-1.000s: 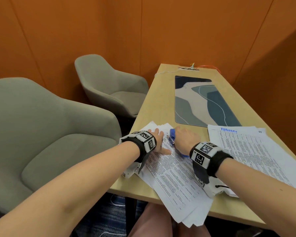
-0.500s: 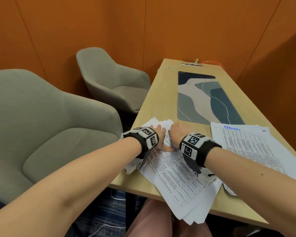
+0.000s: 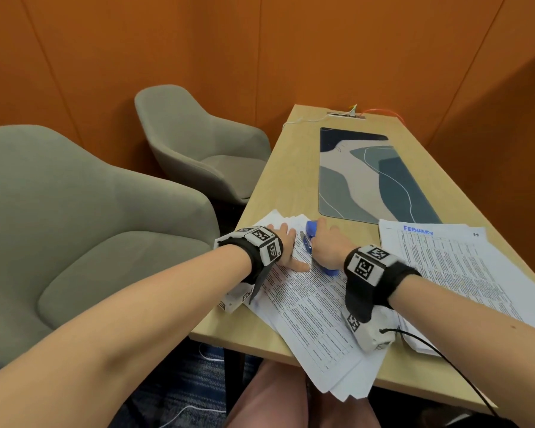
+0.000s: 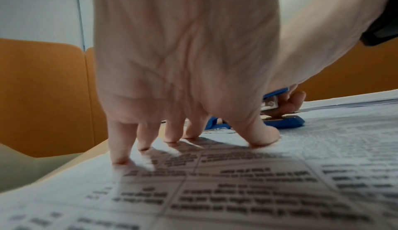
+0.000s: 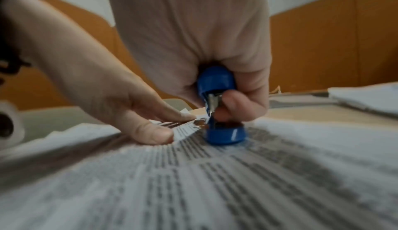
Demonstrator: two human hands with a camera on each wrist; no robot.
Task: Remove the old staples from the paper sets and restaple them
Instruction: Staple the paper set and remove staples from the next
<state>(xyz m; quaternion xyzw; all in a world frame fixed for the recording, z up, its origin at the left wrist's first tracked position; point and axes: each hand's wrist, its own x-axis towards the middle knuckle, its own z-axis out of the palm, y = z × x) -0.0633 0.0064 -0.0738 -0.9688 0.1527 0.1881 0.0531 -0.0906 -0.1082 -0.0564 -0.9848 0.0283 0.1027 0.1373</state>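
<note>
A fanned set of printed sheets (image 3: 312, 313) lies on the wooden table (image 3: 278, 186) at its near left corner. My left hand (image 3: 286, 245) presses flat on the sheets near their far corner, fingers straight (image 4: 120, 150). My right hand (image 3: 326, 247) grips a blue stapler (image 3: 311, 231) that stands on the same sheets just right of the left hand. In the right wrist view the stapler (image 5: 217, 87) is clasped from above, its metal mouth at the paper's corner beside my left thumb (image 5: 154, 131). The stapler's base (image 4: 284, 122) shows behind my left hand.
A second pile of printed paper (image 3: 451, 267), marked "FEBRUARY", lies to the right. A patterned desk mat (image 3: 365, 177) covers the table's middle. Two grey armchairs (image 3: 84, 217) stand left of the table, orange walls all around, and cables (image 3: 352, 111) sit at the far end.
Half a second ago my right hand hid the stapler over the paper's corner; now it has drawn back to the right and the blue stapler shows again. My left hand stays put.
</note>
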